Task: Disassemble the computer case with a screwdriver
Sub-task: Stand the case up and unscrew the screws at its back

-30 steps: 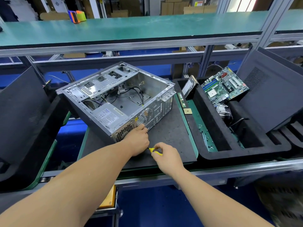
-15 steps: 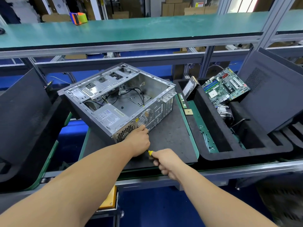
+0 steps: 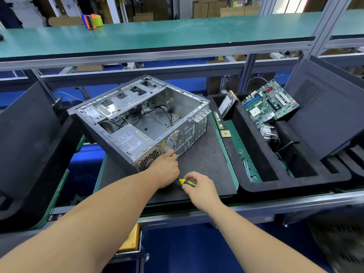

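Right hand (image 3: 199,186) has re-gripped since 0.5 s ago: fingers now pinch the yellow-black screwdriver (image 3: 187,182) handle, shaft running up-left, tip hidden under the left hand (image 3: 166,169). Left hand curls against the open computer case (image 3: 141,123) rear corner by the power supply (image 3: 130,139); whether it holds anything I can't tell. Case sits skewed on the black foam mat (image 3: 206,166), foam tray (image 3: 256,154) with motherboard (image 3: 269,104) right.

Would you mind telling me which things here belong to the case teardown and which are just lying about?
In the job:
computer case
screwdriver
left hand
right hand

Lying about:
motherboard
memory stick
processor chip
orange and green object on the upper shelf
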